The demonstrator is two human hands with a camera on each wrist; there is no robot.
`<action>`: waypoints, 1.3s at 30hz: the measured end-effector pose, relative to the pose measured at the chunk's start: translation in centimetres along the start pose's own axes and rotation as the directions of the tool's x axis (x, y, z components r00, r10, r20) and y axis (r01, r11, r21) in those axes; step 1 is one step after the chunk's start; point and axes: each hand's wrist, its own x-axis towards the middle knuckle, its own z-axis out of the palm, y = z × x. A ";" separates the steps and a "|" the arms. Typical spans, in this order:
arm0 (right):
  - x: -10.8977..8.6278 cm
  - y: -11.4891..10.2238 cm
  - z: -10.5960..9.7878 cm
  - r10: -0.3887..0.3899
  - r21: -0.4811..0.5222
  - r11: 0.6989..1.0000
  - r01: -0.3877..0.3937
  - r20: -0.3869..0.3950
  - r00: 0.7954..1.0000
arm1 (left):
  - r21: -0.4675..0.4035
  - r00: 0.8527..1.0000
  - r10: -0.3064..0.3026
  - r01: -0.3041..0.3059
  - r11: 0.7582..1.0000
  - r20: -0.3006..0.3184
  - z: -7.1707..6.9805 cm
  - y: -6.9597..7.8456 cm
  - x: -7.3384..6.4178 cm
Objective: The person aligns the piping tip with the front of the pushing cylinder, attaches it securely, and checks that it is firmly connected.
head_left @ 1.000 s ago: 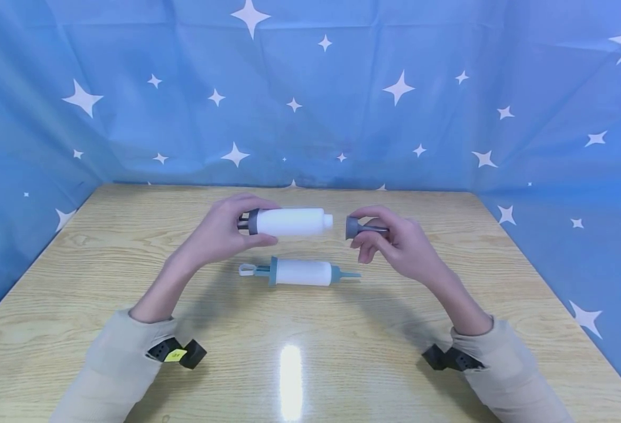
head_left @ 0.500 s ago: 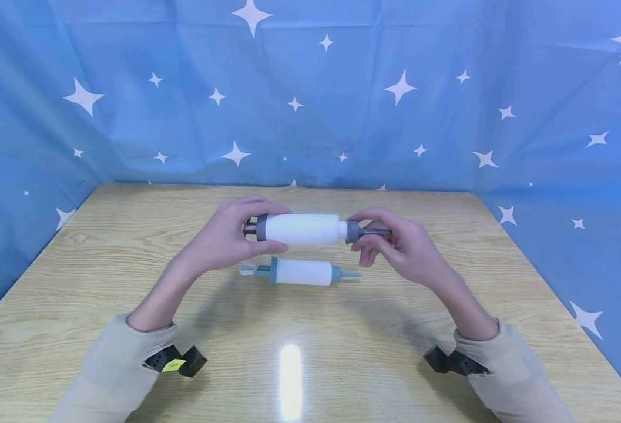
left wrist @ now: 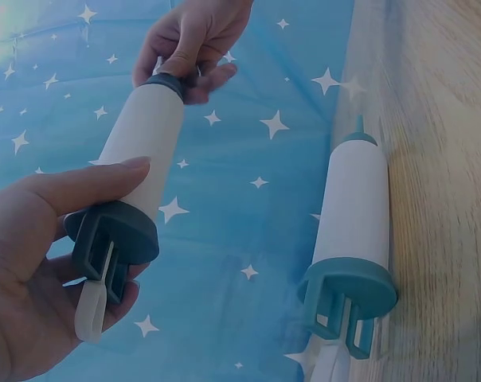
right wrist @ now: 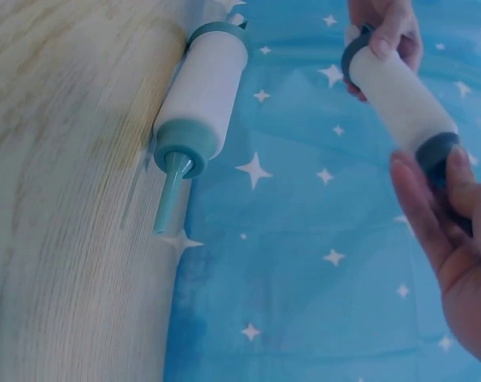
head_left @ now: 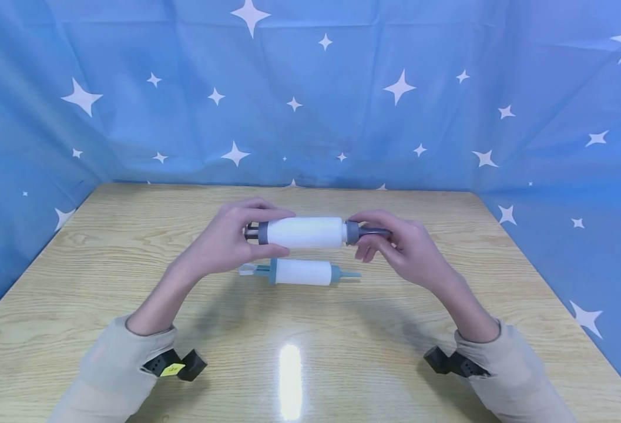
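I hold a white syringe-like tube [head_left: 304, 232] level above the table, between both hands. My left hand [head_left: 224, 239] grips its dark grey collar end [left wrist: 113, 232], where a white plunger loop sticks out. My right hand [head_left: 395, 244] pinches the dark grey nozzle cap [head_left: 353, 232] set against the tube's other end [right wrist: 436, 153]. A second white tube with teal collar and teal nozzle [head_left: 302, 272] lies on the wooden table [head_left: 310, 346] just below [left wrist: 353, 215] [right wrist: 202, 91].
A blue cloth with white stars [head_left: 310, 94] walls the table at the back and both sides. Black wrist cameras [head_left: 175, 365] sit at both sleeves. A light glare lies on the table front [head_left: 291, 382].
The tube in my left hand and the grey nozzle cap in my right hand came together; a gap separated them a second ago, now the cap sits on the tube's end.
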 end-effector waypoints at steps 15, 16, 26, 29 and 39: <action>0.5 0.0 0.8 -0.201 -0.196 0.965 0.176 -0.117 0.973 | -0.073 0.998 -0.053 0.054 0.996 0.017 -0.2 0.1 -0.2; 0.5 0.0 0.8 -0.196 -0.188 0.967 0.172 -0.117 0.974 | -0.073 0.998 -0.055 0.056 0.996 0.017 -0.3 0.1 -0.2; 0.1 0.3 0.8 -0.084 -0.102 0.992 0.077 -0.062 0.995 | -0.024 0.999 -0.040 0.040 0.999 0.009 -0.3 0.2 -0.2; 0.0 0.3 0.9 -0.060 -0.103 0.993 0.052 -0.079 0.995 | -0.019 0.999 -0.036 0.036 0.999 0.008 -0.3 0.3 -0.2; 0.4 0.3 1.2 -0.160 -0.060 0.987 0.152 -0.177 0.971 | -0.038 0.999 -0.038 0.038 0.999 -0.002 -0.3 0.3 -0.2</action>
